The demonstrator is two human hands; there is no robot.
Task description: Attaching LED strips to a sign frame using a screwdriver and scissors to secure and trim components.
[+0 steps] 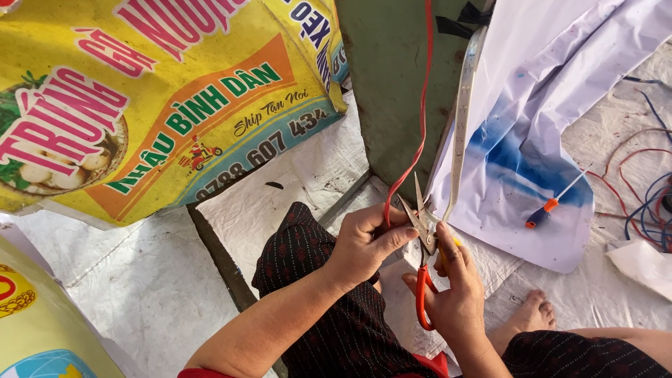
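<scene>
While cutting: banner [140, 105], screwdriver [549, 206] nearby.

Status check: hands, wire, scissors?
Left hand pinches red wire. Right hand holds orange-handled scissors, blades open beside wire. Pale strip hangs close alongside.

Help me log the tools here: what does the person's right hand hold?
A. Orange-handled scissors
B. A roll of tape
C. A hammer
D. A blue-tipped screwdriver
A: the right hand grips orange-handled scissors, blades open and pointing up beside the red wire pinched in the left hand.
</scene>
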